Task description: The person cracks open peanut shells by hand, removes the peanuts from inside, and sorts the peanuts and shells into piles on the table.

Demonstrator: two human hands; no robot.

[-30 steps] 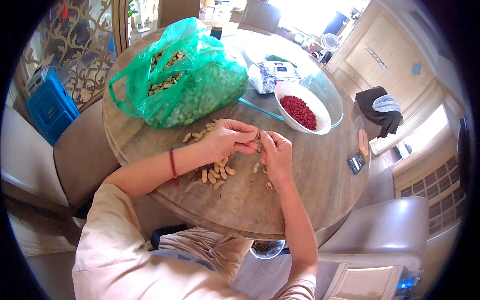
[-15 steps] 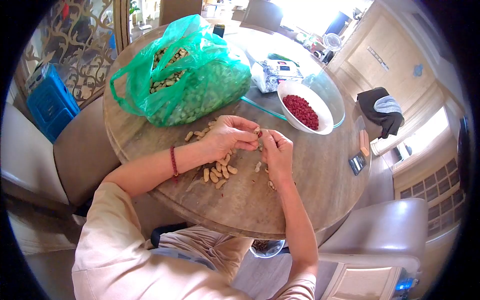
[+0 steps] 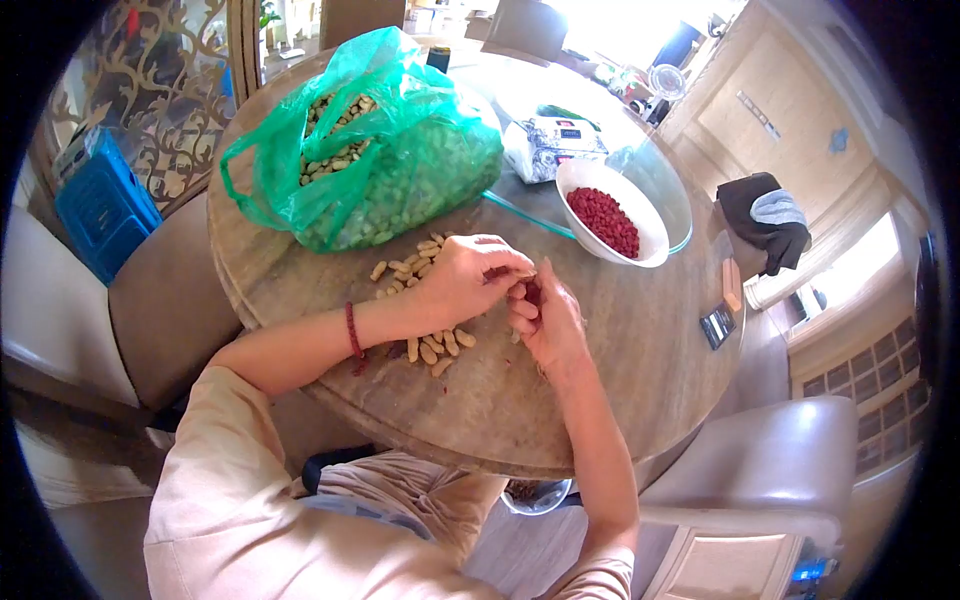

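Red kernels (image 3: pixel 605 222) fill a good part of the white bowl (image 3: pixel 650 258), which sits toward the right edge of the round table (image 3: pixel 650 335). I read that as the finished share. Remaining: a loose pile of unshelled peanuts (image 3: pixel 428 353) just in from the near edge, showing on both sides of the left wrist, plus a lot more in the green bag (image 3: pixel 435 155) toward the far-left edge. My estimate: most is outstanding.

Grip: left hand (image 3: pixel 465 280) has its fingertips drawn together, meeting the right hand's; can't tell if anything is pinched there. Right hand (image 3: pixel 552 322) is half curled, dark red showing inside, probably kernels; count hidden. Clear tub (image 3: pixel 540 507) below the near edge holds brown bits, likely shells, too small to confirm.
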